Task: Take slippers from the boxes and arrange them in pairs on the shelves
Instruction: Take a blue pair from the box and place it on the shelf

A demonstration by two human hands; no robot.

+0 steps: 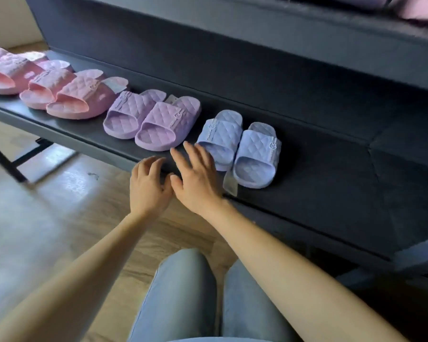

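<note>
On the low dark shelf (319, 183) stand slippers in pairs: a blue pair (240, 148) at the right, a purple pair (151, 118) in the middle, and pink slippers (69, 93) at the left. My right hand (195, 178) hovers with fingers spread just left of the blue pair, at the shelf's front edge. My left hand (147, 186) is beside it, fingers loosely curled over the edge. Neither hand holds anything. A clear tag (230, 183) hangs from the blue pair.
A higher dark shelf (257, 33) runs across the top, with something pink (420, 8) at its far right. The wooden floor (47, 218) lies at the left, my knees in jeans (208, 299) at the bottom. The low shelf is bare right of the blue pair.
</note>
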